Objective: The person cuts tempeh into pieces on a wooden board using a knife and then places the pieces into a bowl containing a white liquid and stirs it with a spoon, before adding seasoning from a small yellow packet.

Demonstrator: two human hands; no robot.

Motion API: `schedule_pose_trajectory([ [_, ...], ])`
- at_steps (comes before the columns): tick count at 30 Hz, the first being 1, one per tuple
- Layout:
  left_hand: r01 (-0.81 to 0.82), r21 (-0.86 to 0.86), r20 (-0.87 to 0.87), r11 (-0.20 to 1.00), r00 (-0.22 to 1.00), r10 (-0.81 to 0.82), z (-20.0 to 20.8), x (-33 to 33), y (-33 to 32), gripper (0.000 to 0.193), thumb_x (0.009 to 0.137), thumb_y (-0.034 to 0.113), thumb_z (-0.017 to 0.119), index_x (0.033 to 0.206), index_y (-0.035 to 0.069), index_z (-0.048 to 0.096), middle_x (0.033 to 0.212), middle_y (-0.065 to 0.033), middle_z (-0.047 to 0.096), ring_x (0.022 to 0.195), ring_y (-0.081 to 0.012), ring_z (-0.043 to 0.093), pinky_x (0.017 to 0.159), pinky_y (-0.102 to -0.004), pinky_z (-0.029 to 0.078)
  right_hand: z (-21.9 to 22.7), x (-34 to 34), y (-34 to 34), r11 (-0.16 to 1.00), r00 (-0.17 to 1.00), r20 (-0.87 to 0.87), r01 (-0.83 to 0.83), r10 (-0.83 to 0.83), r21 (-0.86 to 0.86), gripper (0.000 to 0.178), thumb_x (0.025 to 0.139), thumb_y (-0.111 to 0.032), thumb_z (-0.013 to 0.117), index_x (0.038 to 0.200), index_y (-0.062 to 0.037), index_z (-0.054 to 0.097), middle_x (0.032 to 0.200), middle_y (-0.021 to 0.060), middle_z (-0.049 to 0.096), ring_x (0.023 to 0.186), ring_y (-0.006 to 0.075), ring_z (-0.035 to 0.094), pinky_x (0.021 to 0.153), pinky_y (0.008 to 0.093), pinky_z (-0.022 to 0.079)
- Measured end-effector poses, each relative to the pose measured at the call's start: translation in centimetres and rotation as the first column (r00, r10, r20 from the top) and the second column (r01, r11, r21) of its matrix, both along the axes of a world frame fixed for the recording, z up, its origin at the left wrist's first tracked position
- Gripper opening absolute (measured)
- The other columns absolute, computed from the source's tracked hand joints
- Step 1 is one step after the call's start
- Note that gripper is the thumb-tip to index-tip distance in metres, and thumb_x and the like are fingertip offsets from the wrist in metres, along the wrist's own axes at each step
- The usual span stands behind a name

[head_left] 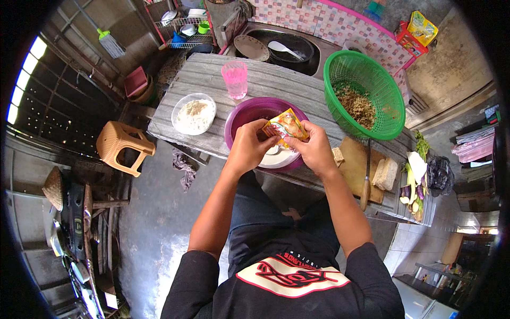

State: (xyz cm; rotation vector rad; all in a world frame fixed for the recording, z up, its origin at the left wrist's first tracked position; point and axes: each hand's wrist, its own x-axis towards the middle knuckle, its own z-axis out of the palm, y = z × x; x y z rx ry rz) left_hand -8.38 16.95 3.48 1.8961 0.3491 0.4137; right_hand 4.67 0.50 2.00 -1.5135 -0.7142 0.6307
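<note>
Pinching a yellow and red sachet (285, 126) from both sides, the fingers of the left hand (247, 143) and the right hand (317, 151) are clamped on it, with both thumbs at its near edge. The sachet is held above a purple basin (232, 125), which stands at the near edge of the worktop (271, 82); something white shows in the basin's near part, and the hands hide much of the rest.

Just beyond the basin, slightly left, stands a pink tumbler (235, 81). Farther left is a clear round bowl (177, 120) with white powder (194, 114) in it. On the far right, a large green colander (393, 80) holds brown, crumbly food (356, 106). Nearer on the right lies a wooden cutting board (353, 165); a knife (366, 178) rests lengthwise on it, handle toward the near edge, with a tan, tempeh-like block (384, 174) to the right of the knife. At the right end are vegetables (409, 190) and a black plastic bag (441, 175).

Beyond the worktop, a black pan (294, 57) with a white ladle (284, 50) sits in the sink. Left of the worktop, a tan plastic stool (119, 146) stands on the floor.
</note>
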Motion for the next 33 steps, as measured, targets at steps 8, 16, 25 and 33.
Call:
schedule_pose_trajectory([
  [8,0.025,-0.043,-0.009,0.999,1.000,-0.026,0.3,0.0,0.0,0.022,0.094,0.006,0.082,0.107,-0.007,0.071,0.091,-0.0081,0.077,0.084,-0.0081,0.069,0.074,-0.0292,0.056,0.9,0.4,-0.5,0.999,1.000,-0.023,-0.003,0.002,-0.037,0.019,0.095,-0.007,0.083,0.106,0.0039,0.071,0.094,0.0051,0.075,0.082,0.0081,0.067,0.074,0.0292,0.057],
  [16,0.068,-0.172,0.020,0.983,0.998,-0.065,0.1,0.2,-0.1,0.021,0.094,0.004,0.082,0.109,-0.006,0.071,0.093,-0.0075,0.077,0.086,-0.0076,0.069,0.076,-0.0284,0.056,0.4,0.4,-0.4,0.998,0.998,0.063,0.028,-0.025,-0.048,0.017,0.096,-0.007,0.082,0.105,0.0025,0.072,0.093,0.0053,0.075,0.082,0.0084,0.069,0.072,0.0288,0.057],
  [25,-0.020,0.068,0.012,0.997,1.000,0.019,0.6,0.2,-0.3,0.022,0.094,0.004,0.082,0.111,-0.006,0.071,0.093,-0.0089,0.077,0.086,-0.0092,0.071,0.076,-0.0291,0.057,1.3,0.0,-0.4,0.999,0.999,0.042,-0.028,0.030,-0.034,0.018,0.096,-0.008,0.082,0.108,0.0021,0.072,0.092,0.0052,0.075,0.080,0.0088,0.068,0.071,0.0288,0.056],
  [33,0.030,-0.119,0.007,0.992,1.000,-0.029,-0.1,0.2,0.0,0.021,0.093,0.005,0.082,0.106,-0.007,0.071,0.087,-0.0100,0.076,0.082,-0.0095,0.070,0.073,-0.0315,0.056,1.2,0.2,-0.6,0.998,0.995,0.095,0.026,-0.020,-0.054,0.017,0.095,-0.008,0.084,0.099,0.0025,0.071,0.088,0.0047,0.074,0.080,0.0089,0.067,0.071,0.0306,0.055],
])
